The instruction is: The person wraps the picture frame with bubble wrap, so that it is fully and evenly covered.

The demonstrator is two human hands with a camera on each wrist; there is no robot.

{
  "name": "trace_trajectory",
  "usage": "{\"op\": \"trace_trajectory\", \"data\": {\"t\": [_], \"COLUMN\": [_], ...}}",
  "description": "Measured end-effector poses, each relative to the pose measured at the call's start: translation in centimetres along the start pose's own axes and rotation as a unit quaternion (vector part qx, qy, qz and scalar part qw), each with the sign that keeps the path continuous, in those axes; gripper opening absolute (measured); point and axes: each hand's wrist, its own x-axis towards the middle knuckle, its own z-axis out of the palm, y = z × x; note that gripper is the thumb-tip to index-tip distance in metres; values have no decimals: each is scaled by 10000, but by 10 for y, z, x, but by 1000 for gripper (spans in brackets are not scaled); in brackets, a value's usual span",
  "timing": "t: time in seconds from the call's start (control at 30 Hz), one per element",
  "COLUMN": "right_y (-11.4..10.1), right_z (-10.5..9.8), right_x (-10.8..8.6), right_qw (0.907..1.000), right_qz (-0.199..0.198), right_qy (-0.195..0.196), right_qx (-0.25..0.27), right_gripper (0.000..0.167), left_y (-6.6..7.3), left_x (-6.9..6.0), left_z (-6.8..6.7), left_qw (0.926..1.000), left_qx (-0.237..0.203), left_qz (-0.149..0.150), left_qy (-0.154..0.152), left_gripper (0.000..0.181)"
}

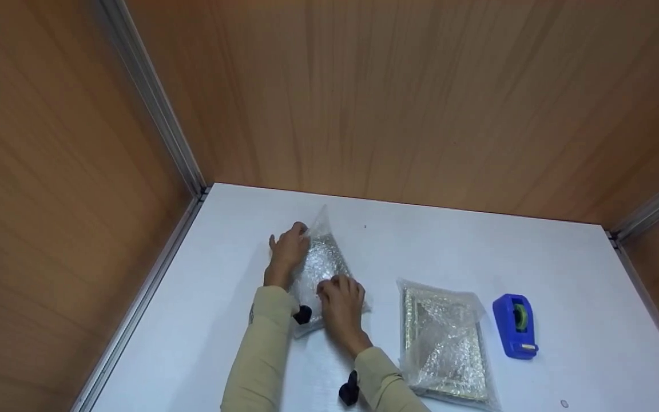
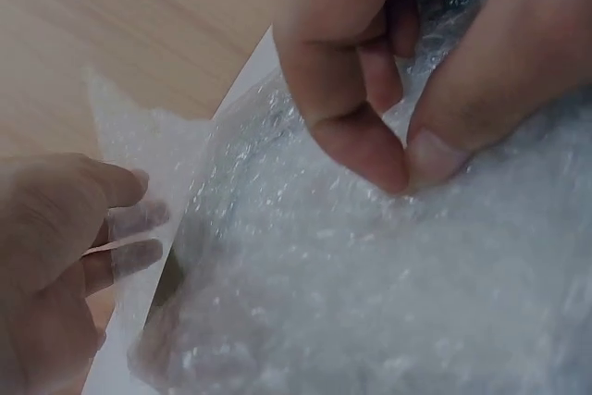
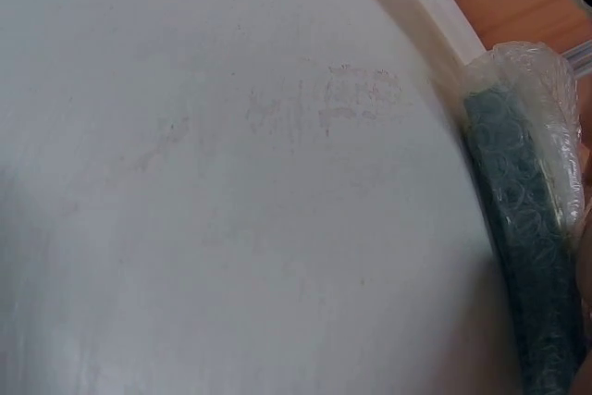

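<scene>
A flat package in clear bubble wrap (image 1: 322,260) lies at an angle on the white table, beneath both hands. At its far left edge, my left hand (image 1: 290,247) holds a loose flap of the wrap; some of its fingers (image 2: 137,256) show through the film in the left wrist view. Thumb and forefinger of my right hand (image 1: 342,303) meet in a pinch at the wrap's surface, nearer the front. The right wrist view catches the package's side (image 3: 518,191), dark under the bubbles. What the wrap encloses is hard to make out.
Right of the hands lies a second bubble-wrapped item, a rectangular frame (image 1: 444,343). Beyond it stands a blue tape dispenser (image 1: 514,327) with a green roll. Wood-grain panels (image 1: 398,103) rise behind and beside the white table (image 1: 238,217). A small round bit (image 1: 564,403) lies at front right.
</scene>
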Motion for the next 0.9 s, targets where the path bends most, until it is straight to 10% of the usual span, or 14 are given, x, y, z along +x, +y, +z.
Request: {"op": "trace_trajectory", "data": {"t": [0.33, 0.53, 0.9], "right_y": [-3, 0, 8], "right_z": [5, 7, 9], "right_x": [-1, 3, 14], "right_qw": [9999, 9999, 9997], "right_qz": [-55, -90, 48], "right_qy": [-109, -63, -220], "right_qx": [51, 94, 43], "right_gripper": [3, 5, 5], "left_y": [6, 6, 0], "left_x": [-4, -9, -15], "left_z": [2, -2, 7], "left_qw": [9983, 9963, 9953], "left_qx": [-10, -504, -6], "left_qz": [402, 672, 959], "left_qy": [430, 177, -126], "left_gripper": [30, 28, 28]}}
